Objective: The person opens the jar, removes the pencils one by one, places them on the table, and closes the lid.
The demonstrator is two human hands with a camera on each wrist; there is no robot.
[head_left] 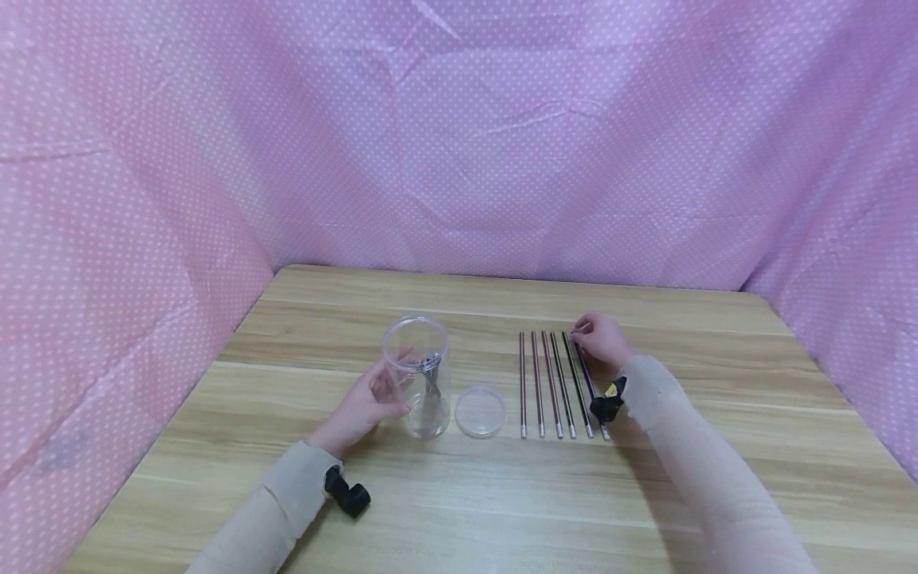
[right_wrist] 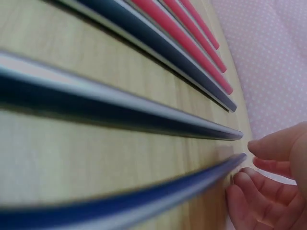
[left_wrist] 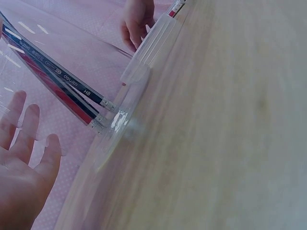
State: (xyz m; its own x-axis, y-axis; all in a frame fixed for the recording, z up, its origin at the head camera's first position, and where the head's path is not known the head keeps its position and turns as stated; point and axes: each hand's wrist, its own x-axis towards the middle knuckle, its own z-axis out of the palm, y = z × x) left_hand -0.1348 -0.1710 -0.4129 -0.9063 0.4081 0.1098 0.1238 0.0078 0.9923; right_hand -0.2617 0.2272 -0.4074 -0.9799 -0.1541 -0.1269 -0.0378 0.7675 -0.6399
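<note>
The left hand's (head_left: 364,405) grip is clasped round a clear jar (head_left: 430,424) standing on the table (head_left: 502,502) with pencils (head_left: 432,379) inside, beside a round clear lid (head_left: 480,412), while the right hand (head_left: 602,341) is at the far end of the dark blue pencil (right_wrist: 168,189), rightmost of six, though whether its fingers pinch it I cannot tell.

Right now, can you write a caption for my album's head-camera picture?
Left hand on the clear jar, right hand at a row of six pencils.
</note>
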